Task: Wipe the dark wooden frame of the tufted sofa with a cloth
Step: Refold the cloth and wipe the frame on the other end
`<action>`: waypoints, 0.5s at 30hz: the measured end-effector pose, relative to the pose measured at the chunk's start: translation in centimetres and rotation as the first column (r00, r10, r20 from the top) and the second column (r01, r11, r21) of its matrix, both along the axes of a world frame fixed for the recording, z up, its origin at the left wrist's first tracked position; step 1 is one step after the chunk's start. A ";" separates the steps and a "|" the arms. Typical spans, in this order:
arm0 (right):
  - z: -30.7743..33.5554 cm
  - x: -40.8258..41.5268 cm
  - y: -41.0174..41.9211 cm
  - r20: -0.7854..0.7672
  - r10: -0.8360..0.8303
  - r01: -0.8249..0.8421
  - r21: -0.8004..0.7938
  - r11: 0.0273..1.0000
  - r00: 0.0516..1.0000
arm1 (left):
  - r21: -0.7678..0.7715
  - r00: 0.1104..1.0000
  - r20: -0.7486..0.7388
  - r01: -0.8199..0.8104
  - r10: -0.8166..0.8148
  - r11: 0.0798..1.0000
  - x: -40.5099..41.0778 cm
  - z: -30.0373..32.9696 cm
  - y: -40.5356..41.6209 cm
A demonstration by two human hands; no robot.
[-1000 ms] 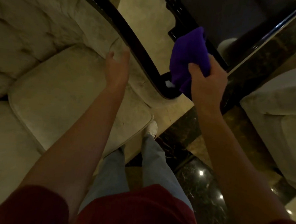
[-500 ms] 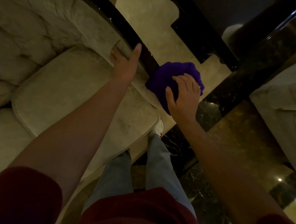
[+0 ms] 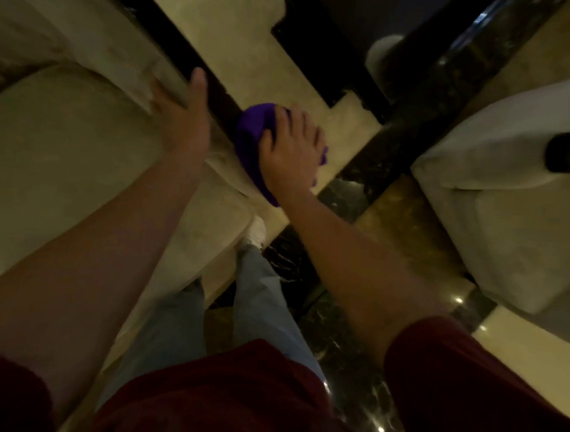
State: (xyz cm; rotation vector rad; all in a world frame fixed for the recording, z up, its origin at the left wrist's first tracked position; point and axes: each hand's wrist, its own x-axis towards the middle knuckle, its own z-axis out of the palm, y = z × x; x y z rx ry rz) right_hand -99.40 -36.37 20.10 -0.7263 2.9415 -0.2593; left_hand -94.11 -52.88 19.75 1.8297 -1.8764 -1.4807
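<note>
A beige tufted sofa fills the left side. Its dark wooden frame runs diagonally along the top of the arm, from the upper left down to the middle. My right hand presses a purple cloth onto the lower end of that frame, fingers spread over the cloth. The frame's end is hidden under the cloth. Just to the left, my left hand lies flat on the sofa arm's upholstery beside the frame, fingers apart and holding nothing.
A second beige upholstered seat stands at the right with a dark round thing on it. Dark furniture stands behind the sofa arm. The polished marble floor and my legs and white shoe show between the seats.
My right hand came down from the air and pressed the purple cloth onto the frame's end. My left hand shifted slightly along the sofa arm toward the frame.
</note>
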 end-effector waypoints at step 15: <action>0.4 4.2 -5.9 0.129 -0.073 0.094 -0.158 0.983 0.989 | 0.129 0.984 -0.147 -0.087 0.105 0.988 2.1 1.6 -2.2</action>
